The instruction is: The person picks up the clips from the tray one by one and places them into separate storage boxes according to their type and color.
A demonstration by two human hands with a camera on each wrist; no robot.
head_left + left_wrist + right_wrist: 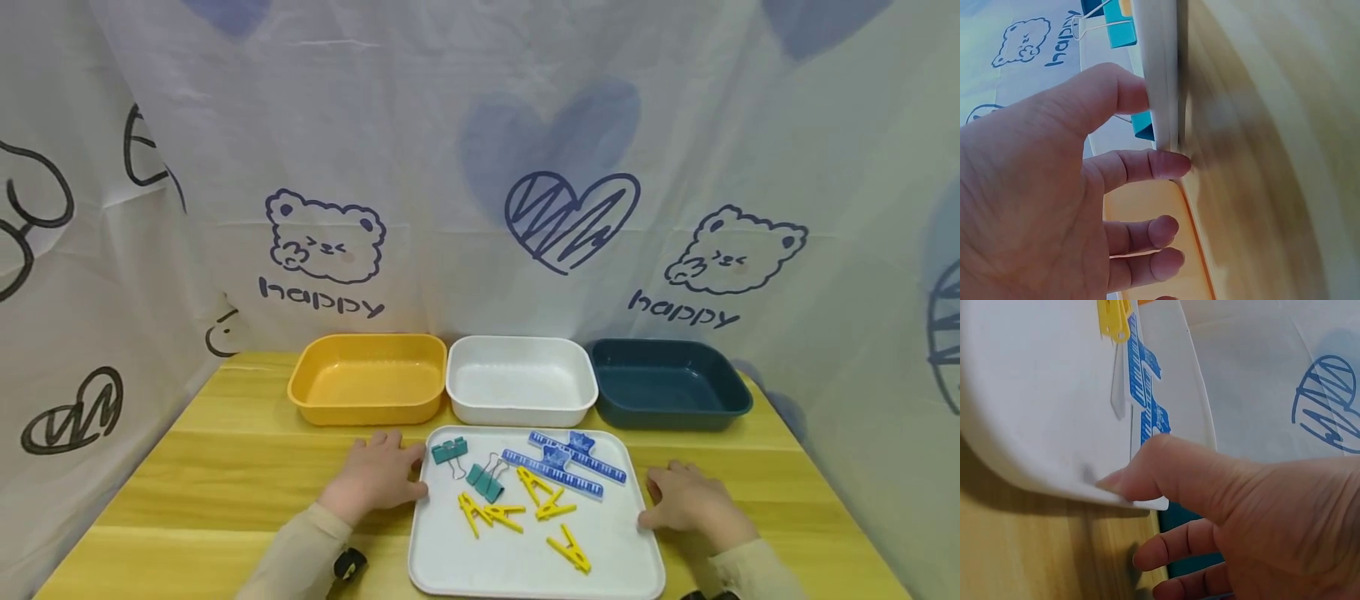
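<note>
A white tray (pixel 540 567) lies on the table with clips on it. At its left edge my left hand (pixel 378 477) touches the rim, the thumb (pixel 1129 94) against the side and the other fingers loosely extended. On the opposite edge rests the thumb (pixel 1122 484) of my right hand (pixel 690 504), its other fingers relaxed beside the tray. Two teal binder clips, one upper (pixel 450 450) and one lower (pixel 486 482), lie nearest the left hand. Two blue piano-key clips (pixel 551 471) sit upper right. Several yellow clothespins (pixel 572 550) are scattered across the middle and lower part.
Behind the tray stand a yellow bin (pixel 367 415), a white bin (pixel 522 414) and a dark blue bin (pixel 671 419), side by side with nothing inside. A printed white cloth (pixel 442 283) hangs behind them. Wooden tabletop (pixel 172 508) extends either side.
</note>
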